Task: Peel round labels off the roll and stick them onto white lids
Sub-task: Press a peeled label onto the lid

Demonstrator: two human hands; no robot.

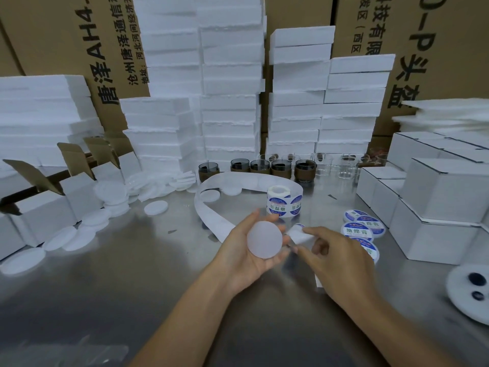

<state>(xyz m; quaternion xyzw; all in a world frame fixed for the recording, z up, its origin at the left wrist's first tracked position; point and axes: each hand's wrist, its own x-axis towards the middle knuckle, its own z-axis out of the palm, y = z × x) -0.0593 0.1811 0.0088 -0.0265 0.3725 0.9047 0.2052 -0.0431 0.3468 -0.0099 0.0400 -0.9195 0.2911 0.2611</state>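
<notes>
My left hand (246, 250) holds a plain white round lid (264, 239) upright in its palm and fingers. Just to its right, my right hand (336, 258) pinches the end of the label strip (300, 234), where a blue-edged label curls off the backing. The roll of round blue-and-white labels (284, 201) stands behind my hands, with its spent white backing strip (211, 207) looping away to the left. Several lids with labels on them (362, 231) lie stacked to the right of my right hand.
Plain white lids (92, 221) lie scattered at the left on the steel table (132, 287). White cartons (444, 207) stand at the right, open ones (53, 205) at the left. Dark and clear glass jars (280, 168) line the back before foam stacks (230, 102). A white disc (468, 292) lies at the far right.
</notes>
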